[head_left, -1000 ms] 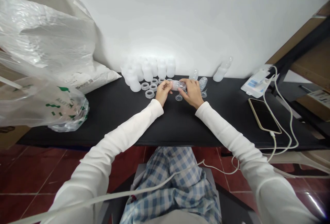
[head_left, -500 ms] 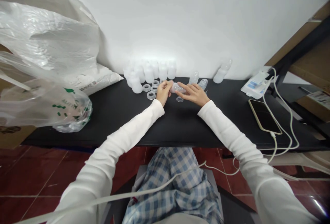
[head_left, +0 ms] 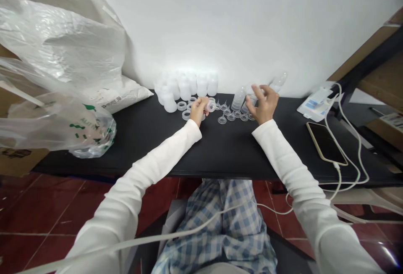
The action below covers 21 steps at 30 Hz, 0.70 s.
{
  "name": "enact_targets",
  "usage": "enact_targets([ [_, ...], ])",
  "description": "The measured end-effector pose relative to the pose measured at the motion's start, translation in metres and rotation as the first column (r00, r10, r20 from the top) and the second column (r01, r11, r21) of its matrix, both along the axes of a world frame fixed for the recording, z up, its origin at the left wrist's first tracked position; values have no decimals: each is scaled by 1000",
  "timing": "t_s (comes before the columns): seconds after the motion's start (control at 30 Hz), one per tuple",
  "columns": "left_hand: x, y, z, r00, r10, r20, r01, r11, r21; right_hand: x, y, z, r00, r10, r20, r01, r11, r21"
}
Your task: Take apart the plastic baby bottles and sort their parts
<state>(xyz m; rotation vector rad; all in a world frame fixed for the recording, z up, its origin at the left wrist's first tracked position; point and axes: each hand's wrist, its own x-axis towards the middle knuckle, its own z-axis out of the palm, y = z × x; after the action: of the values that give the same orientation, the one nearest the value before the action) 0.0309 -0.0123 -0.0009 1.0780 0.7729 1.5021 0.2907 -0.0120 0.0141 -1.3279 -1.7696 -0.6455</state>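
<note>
My left hand [head_left: 198, 111] is closed around a small translucent baby bottle [head_left: 210, 105], whose round, collar-like end points right. Most of the bottle is hidden by the fingers. Raised off to the right, my right hand [head_left: 266, 105] has its fingers apart and holds nothing. It is nearest to the clear domed caps [head_left: 238, 98], partly covering one of them. Several clear nipples [head_left: 222, 119] lie on the black table between my hands, wide rims down. White ring collars [head_left: 186, 115] lie beside and behind my left hand.
Several white bottles [head_left: 184, 88] stand against the wall. A capped bottle [head_left: 278, 82] is at the back right. White bags [head_left: 91, 129] crowd the table's left end. On the right are a phone [head_left: 326, 143] with its cable and a white-and-blue packet [head_left: 313, 105].
My right hand has left the bottle and moved right, its fingers spreading. The nipples it was covering now show. My left hand still holds the bottle, and the view has shifted slightly.
</note>
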Motion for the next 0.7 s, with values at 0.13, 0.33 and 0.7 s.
enact_targets([
  [0.13, 5, -4, -6, 997, 39, -65, -33, 996, 87, 15, 14, -9, 991, -92, -102, 94, 995, 15],
  [0.33, 8, -2, -14, 986, 164, -7, -162, 981, 106, 22, 25, -19, 972, -205, -114, 194, 976, -99],
  [0.7, 10, 0, -25, 971, 179, -158, -160, 979, 125, 10, 14, -9, 961, -249, -117, 220, 952, -214],
])
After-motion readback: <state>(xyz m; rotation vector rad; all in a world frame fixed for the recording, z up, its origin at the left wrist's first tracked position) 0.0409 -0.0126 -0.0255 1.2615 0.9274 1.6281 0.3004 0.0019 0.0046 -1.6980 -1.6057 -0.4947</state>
